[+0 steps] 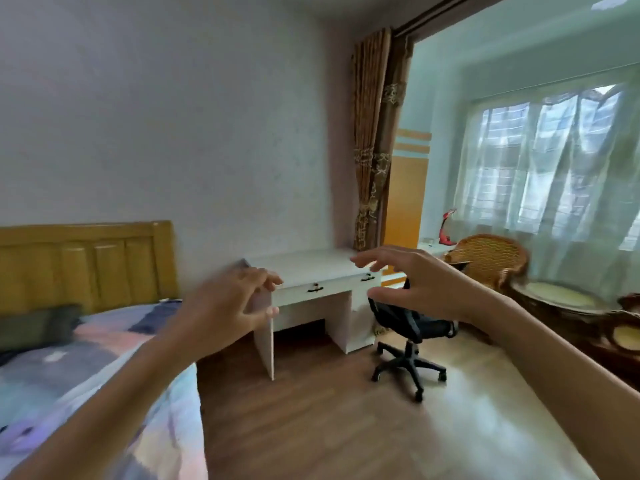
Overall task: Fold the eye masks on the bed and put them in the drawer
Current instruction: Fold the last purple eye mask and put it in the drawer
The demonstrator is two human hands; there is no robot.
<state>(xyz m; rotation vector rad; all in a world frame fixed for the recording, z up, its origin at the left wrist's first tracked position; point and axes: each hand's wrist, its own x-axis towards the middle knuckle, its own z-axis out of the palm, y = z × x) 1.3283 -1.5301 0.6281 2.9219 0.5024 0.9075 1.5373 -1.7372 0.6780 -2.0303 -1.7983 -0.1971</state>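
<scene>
Both my hands are raised in front of me with fingers spread, holding nothing. My left hand (pixel 225 306) hovers over the bed's right edge, in line with the desk's left end. My right hand (pixel 412 282) is in front of the desk's right end. The white desk (pixel 304 265) stands against the wall; its wide drawer (pixel 311 291) and small right drawer (pixel 367 279) look shut, each with a dark handle. The bed (pixel 69 368), under a pastel patterned cover, fills the lower left. I can make out no eye mask on it; a dark pillow (pixel 34 327) lies near the headboard.
A black swivel chair (pixel 412 341) stands at the desk's right end. A wooden headboard (pixel 86 265) backs the bed. A wicker chair (pixel 488 261) and dark carved furniture (pixel 571 306) line the right side under a curtained window. Wood floor (pixel 329 427) lies between bed and desk.
</scene>
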